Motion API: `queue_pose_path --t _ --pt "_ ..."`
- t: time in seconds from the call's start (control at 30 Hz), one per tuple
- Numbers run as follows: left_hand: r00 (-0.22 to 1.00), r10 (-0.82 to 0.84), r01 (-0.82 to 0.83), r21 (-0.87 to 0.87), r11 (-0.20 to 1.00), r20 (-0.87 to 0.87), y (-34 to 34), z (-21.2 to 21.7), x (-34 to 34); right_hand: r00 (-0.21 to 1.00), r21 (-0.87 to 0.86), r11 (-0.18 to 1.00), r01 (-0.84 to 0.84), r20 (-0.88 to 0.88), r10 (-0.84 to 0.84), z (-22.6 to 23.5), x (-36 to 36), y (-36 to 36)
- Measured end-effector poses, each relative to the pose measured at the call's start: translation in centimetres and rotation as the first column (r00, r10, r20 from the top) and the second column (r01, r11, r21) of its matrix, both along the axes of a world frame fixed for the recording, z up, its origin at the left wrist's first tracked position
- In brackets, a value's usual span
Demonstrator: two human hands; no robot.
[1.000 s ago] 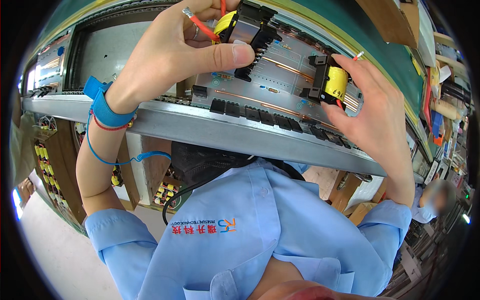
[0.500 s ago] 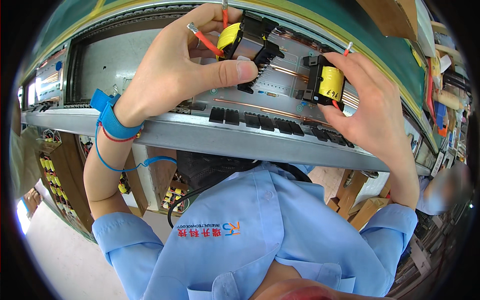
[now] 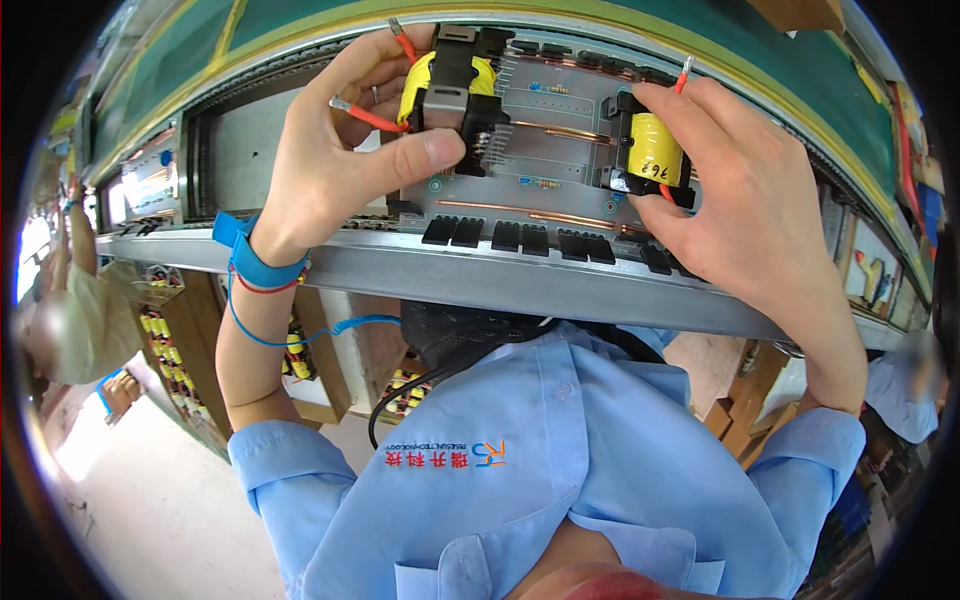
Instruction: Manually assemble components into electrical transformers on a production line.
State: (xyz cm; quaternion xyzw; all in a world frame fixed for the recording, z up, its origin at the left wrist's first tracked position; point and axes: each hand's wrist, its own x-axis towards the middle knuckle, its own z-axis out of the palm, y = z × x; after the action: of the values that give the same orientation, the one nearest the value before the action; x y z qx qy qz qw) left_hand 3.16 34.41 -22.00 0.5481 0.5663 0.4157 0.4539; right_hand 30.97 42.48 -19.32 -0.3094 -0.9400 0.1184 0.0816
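My left hand [image 3: 345, 150] grips a black-and-yellow transformer [image 3: 452, 92] with red leads, held just above a grey-green circuit board [image 3: 545, 160]. My right hand [image 3: 745, 195] holds a second yellow transformer [image 3: 648, 152] with a black frame, resting against the board's right part. A blue wrist strap [image 3: 258, 255] with a blue cord circles my left wrist. The board lies on a metal conveyor rail [image 3: 480, 275] and carries copper traces and a row of black parts along its near edge.
A green bench surface [image 3: 620, 30] runs behind the board. Racks with yellow components [image 3: 165, 335] stand below the rail at left. Another person in a beige top [image 3: 75, 310] is at the far left, and someone in blue [image 3: 905, 390] at the right.
Both hands have brought their transformers lower and closer onto the board. The right transformer now sits against the board surface, and the left one is nearer the board's upper left.
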Motion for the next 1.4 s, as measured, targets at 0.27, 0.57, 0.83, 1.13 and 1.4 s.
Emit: queue_pose_path --t 0.27,0.57,0.83,1.13,1.4 --pt "0.93 -0.123 0.152 0.059 0.987 -0.347 0.8 1.6 1.8 0.994 -0.111 0.988 -0.103 0.022 0.106 0.3 0.9 1.1" --pt "0.833 -0.218 0.222 -0.052 0.974 -0.508 2.1 3.5 3.1 0.989 -0.06 0.99 -0.129 -0.085 0.124 1.2 0.9 0.5" --pt "0.803 -0.244 0.255 -0.056 0.965 -0.544 2.4 3.7 3.0 0.987 -0.074 0.987 -0.143 -0.083 0.136 1.2 1.0 0.7" --pt "0.576 -0.318 0.378 -0.099 0.92 -0.753 2.8 4.6 5.0 0.976 -0.077 0.983 -0.165 -0.154 0.152 -0.9 1.8 1.1" --pt "0.44 -0.244 0.461 -0.016 0.887 -0.864 3.1 4.4 6.1 0.964 -0.085 0.968 -0.236 -0.145 0.222 -0.1 3.6 1.2"
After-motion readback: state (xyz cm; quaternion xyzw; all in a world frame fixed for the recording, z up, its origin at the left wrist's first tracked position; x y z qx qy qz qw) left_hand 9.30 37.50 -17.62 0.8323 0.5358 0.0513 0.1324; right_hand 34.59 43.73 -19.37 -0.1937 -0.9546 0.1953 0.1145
